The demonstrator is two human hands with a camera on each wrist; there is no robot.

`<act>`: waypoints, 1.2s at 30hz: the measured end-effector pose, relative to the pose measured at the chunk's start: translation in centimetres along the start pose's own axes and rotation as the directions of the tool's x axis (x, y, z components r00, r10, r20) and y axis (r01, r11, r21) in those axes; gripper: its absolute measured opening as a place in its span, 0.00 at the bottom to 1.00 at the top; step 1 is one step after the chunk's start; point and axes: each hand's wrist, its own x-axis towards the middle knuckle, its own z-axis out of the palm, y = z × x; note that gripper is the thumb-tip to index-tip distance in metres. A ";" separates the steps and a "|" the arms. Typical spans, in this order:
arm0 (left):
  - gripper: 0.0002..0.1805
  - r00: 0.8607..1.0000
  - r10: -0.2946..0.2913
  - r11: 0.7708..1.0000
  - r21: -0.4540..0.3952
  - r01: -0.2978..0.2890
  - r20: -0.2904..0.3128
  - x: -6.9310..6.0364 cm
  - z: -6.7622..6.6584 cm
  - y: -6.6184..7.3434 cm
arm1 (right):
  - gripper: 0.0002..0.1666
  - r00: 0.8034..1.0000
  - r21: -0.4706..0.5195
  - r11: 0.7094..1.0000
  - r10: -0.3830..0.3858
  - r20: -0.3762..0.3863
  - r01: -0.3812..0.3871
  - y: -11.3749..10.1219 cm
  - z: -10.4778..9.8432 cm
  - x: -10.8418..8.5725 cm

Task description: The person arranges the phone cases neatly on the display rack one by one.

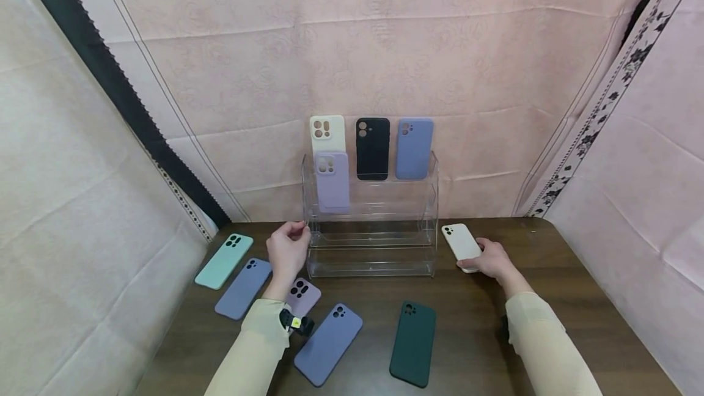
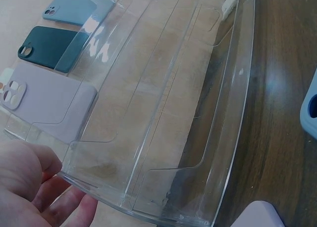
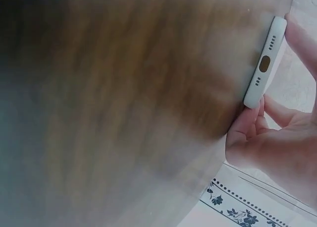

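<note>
Pinching the left side of the clear rack [image 1: 374,240] with the left hand [image 1: 288,250]. Gripping a white phone case [image 1: 458,239] by its long sides with the right hand [image 1: 493,260], just right of the rack; cannot tell whether touching or just above the surface [image 1: 473,335]. Can see a cream case [image 1: 333,143], a dark case [image 1: 373,156] and a blue case [image 1: 415,154] along the rack's top, with a lilac case [image 1: 333,191] lower, before the cream one. Can also see a mint case [image 1: 222,264] and a slate-blue case [image 1: 242,293] left of the rack, a partly hidden mauve case [image 1: 308,299] at its front left, plus a violet-blue case [image 1: 330,345] and a deep green case [image 1: 412,347] in front.
</note>
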 end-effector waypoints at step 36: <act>0.07 1.000 -0.001 1.000 -0.011 0.001 0.020 -0.1 -0.3 0.2 | 0.34 0.988 0.323 0.933 0.139 0.074 -0.155 1.6 -2.7 -2.0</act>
